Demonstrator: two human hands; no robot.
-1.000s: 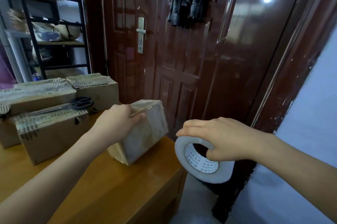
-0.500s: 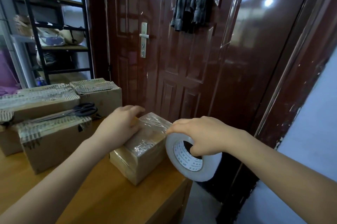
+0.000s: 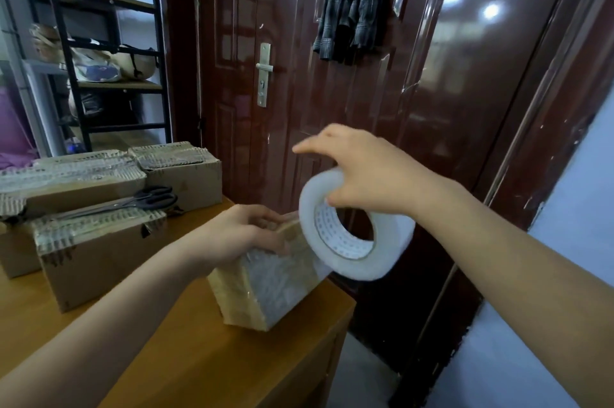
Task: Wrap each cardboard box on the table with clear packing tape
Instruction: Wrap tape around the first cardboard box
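Box: small brown cardboard box (image 3: 269,281), part-taped, at table's (image 3: 186,357) 4 o'clock corner.
Left hand (image 3: 239,235): fingers curled over the box top, gripping.
Right hand (image 3: 365,175): pinching the white-looking clear tape roll (image 3: 355,228), at box's 1 o'clock.
Tip: keep the strip taut; hold the box firm.

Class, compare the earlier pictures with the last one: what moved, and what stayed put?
The right hand lifted the white roll of clear packing tape from beside the small tape-wrapped cardboard box to above its far end. The left hand keeps holding that box, which turned on the wooden table. The stacked boxes and black scissors stayed.
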